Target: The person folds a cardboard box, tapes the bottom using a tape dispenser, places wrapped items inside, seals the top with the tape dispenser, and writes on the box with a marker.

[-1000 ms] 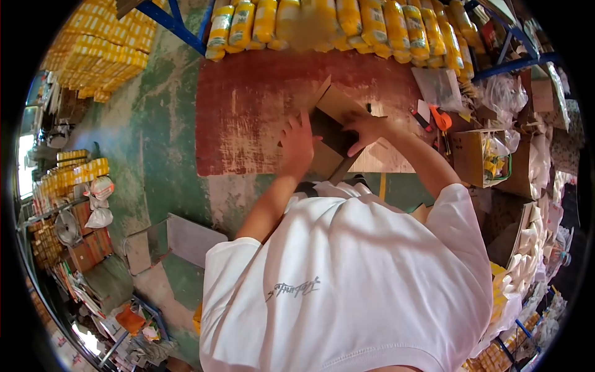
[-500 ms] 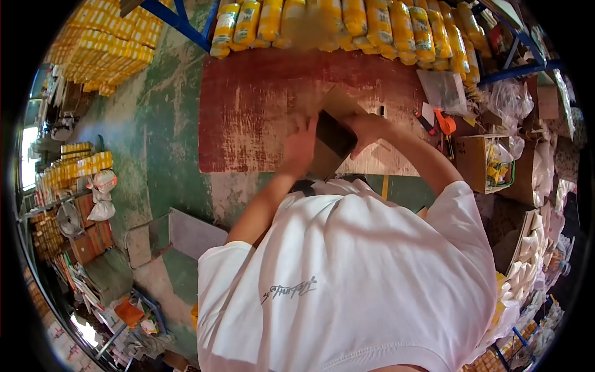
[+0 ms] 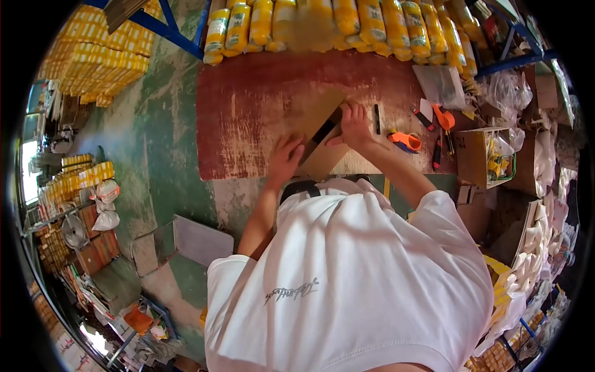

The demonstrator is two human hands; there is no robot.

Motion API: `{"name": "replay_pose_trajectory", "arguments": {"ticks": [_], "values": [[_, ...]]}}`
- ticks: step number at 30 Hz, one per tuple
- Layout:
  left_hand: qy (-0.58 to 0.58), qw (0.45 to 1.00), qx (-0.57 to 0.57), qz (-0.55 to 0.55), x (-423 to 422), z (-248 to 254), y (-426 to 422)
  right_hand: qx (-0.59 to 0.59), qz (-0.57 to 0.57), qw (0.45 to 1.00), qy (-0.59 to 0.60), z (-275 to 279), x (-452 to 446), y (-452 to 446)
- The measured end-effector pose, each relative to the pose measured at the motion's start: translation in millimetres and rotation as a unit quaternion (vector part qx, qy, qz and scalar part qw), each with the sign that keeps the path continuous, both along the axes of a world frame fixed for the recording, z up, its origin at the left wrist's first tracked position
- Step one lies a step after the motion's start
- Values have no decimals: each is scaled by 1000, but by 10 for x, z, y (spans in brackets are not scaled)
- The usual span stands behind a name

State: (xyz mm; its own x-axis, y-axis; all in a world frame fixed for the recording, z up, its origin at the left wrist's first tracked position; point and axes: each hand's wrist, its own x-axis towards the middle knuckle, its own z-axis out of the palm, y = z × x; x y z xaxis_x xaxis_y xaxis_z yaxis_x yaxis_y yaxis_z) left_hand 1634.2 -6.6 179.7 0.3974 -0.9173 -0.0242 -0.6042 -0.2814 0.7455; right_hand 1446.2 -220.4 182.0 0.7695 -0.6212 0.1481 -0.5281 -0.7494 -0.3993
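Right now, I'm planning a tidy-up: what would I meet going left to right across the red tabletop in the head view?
Left hand, cardboard box, right hand, black pen-like item, orange-and-blue hand tool, orange-handled scissors.

- Worn red wooden tabletop (image 3: pixel 238 115): wide open stretch left of the left hand (image 3: pixel 286 155), easy pass.
- Open strip beyond the brown cardboard box (image 3: pixel 323 106), up to the row of yellow-wrapped packs (image 3: pixel 375 25); packs wall off the far edge.
- Between the hands: blocked by the box; only a narrow dark slot between its flaps.
- Right hand (image 3: pixel 355 124) side tight: thin black pen-like stick (image 3: pixel 377 119) just beside, then orange-and-blue tool (image 3: pixel 404 141).
- Farther right: orange-handled scissors (image 3: pixel 444 118), clear plastic bag (image 3: pixel 439 85), open cardboard carton (image 3: pixel 472 155) crowd the edge.
- Near side: torso in white T-shirt (image 3: pixel 353 266) blocks.
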Motion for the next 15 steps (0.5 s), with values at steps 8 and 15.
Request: {"name": "replay_pose_trajectory", "arguments": {"ticks": [8, 15], "values": [[-130, 990, 35, 39, -447, -17, 102, 35, -57, 997, 42, 143, -107, 29], [-72, 992, 101, -31, -33, -33, -27, 21, -204, 971, 126, -27, 65, 349]]}}
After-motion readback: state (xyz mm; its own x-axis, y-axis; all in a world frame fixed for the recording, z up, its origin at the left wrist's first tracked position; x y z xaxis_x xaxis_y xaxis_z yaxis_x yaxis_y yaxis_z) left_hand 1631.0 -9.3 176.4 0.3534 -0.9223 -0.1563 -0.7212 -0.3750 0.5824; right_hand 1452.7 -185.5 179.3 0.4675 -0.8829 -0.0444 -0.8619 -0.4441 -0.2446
